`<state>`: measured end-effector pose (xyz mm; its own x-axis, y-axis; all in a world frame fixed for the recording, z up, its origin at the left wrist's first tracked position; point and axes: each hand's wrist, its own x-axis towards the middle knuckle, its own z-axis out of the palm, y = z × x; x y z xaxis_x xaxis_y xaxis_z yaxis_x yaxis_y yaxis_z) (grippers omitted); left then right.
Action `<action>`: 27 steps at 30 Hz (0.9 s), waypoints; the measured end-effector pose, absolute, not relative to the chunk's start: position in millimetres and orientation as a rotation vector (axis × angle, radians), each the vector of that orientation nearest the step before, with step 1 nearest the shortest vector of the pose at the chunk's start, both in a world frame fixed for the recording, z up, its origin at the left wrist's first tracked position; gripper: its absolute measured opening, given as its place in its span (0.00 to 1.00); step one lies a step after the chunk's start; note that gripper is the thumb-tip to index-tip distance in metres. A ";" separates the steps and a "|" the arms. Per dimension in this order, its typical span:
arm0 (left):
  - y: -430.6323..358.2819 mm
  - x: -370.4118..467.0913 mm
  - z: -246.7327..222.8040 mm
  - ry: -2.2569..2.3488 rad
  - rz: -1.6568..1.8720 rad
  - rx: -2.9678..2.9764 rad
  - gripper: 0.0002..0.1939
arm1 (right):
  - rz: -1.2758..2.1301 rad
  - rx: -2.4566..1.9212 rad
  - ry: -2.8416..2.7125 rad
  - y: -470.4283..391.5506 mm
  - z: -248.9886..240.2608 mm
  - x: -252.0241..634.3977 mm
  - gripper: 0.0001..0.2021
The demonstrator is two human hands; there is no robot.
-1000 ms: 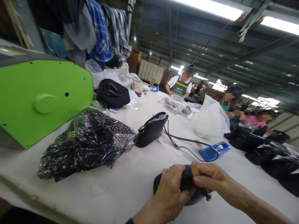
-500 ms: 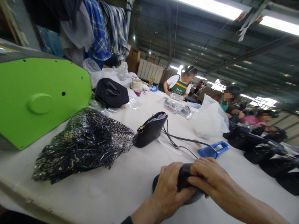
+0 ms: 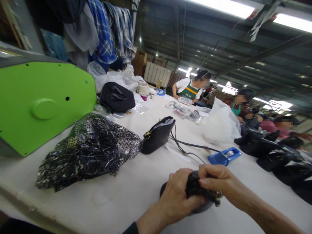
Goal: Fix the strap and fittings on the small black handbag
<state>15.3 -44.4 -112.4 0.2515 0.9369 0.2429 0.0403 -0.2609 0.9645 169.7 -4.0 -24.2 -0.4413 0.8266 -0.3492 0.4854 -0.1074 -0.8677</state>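
Observation:
A small black bag lies on the white table near its front, with a brass-coloured fitting at its right end. My left hand is wrapped over the bag's left part, thumb along the near side. My right hand pinches at the bag's upper edge, with the thumb and forefinger together; what lies between the fingertips is too small to make out. Beyond them a second black bag stands upright, its zip open on whitish stuffing. Its dark strap runs right, over a blue object.
Crumpled black patterned plastic lies on the left, beside a green machine housing. Behind it is a black case. White plastic and a row of black bags line the right. Several people work across the table.
My right hand has shifted slightly up and right along the bag, uncovering the brass-coloured fitting. The left hand keeps its hold. Across the table, people have moved a little.

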 end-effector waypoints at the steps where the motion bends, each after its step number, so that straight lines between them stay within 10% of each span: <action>1: -43.7 13.1 -111.3 0.857 1.179 1.492 0.26 | 1.591 -1.456 -1.852 -2.7 -23.9 168.9 0.20; 27: -1.5 8.9 -99.8 0.934 0.919 1.288 0.16 | 1.478 -1.429 -1.677 -11.9 -23.6 152.6 0.10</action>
<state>8.9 -1.5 -99.8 0.3576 0.9327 -0.0475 -0.0322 0.0632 0.9975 152.6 -11.9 -23.6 -0.3363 0.9027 -0.2685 0.3797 -0.1309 -0.9158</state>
